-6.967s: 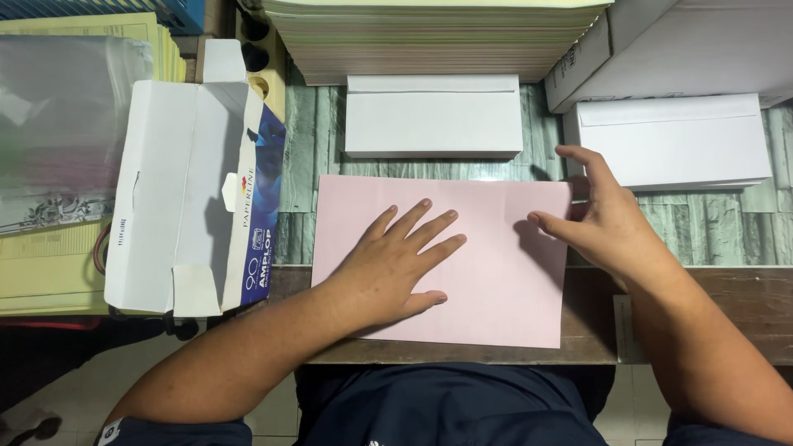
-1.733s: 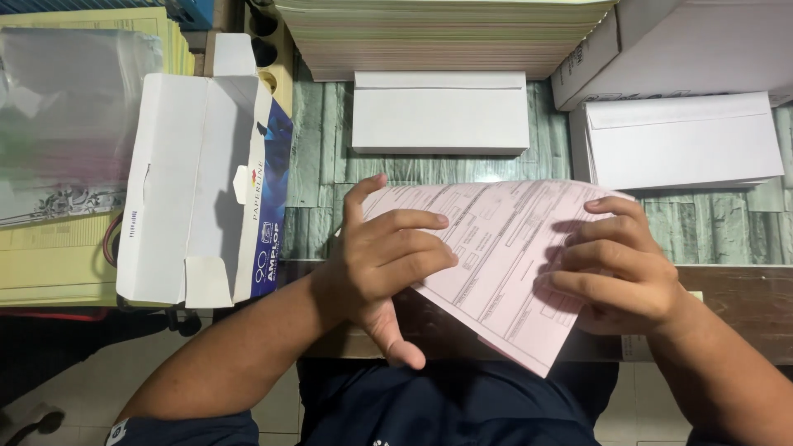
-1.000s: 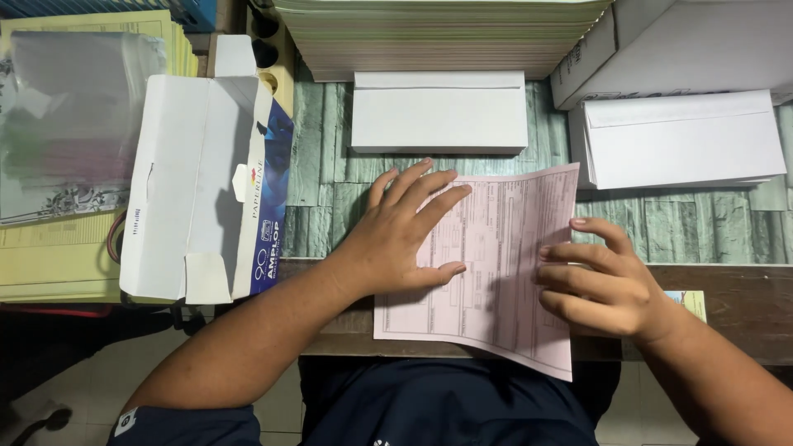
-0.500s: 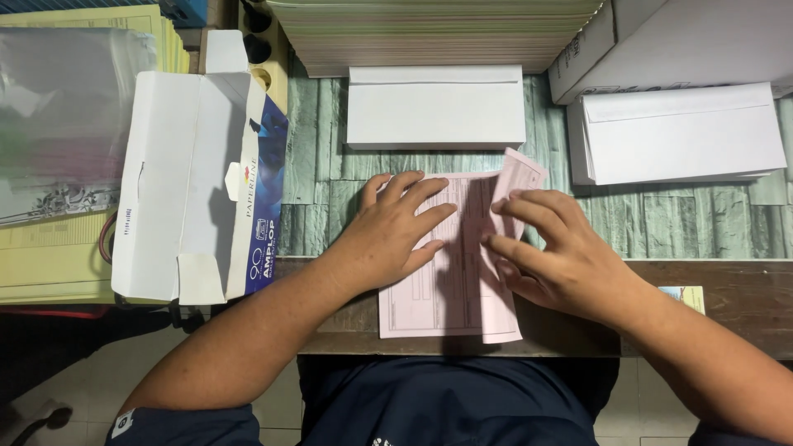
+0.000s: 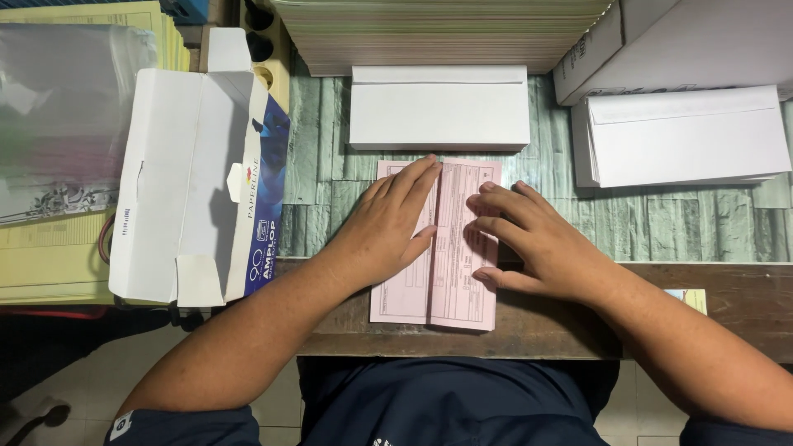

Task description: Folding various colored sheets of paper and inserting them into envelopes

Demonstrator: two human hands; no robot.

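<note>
A pink printed sheet (image 5: 450, 272) lies folded into a narrow upright strip on the table, its lower end on the brown wooden edge. My left hand (image 5: 388, 223) lies flat on the strip's left part, fingers pointing away from me. My right hand (image 5: 533, 239) presses flat on the right part, fingers pointing left across the fold. Neither hand grips anything. Just beyond the strip lies a stack of white envelopes (image 5: 439, 107).
An open white and blue box (image 5: 194, 186) lies at the left, with yellow paper pads (image 5: 49, 256) and a clear plastic sleeve (image 5: 70, 116) beside it. More white envelopes (image 5: 681, 136) lie at the right, a white box (image 5: 702, 37) behind them, and a tall paper stack (image 5: 442, 33) at the back.
The pink sheet went from flat and blank side up, to lifted and turned, to folded over. Now it is a narrower strip and both hands press it flat.
</note>
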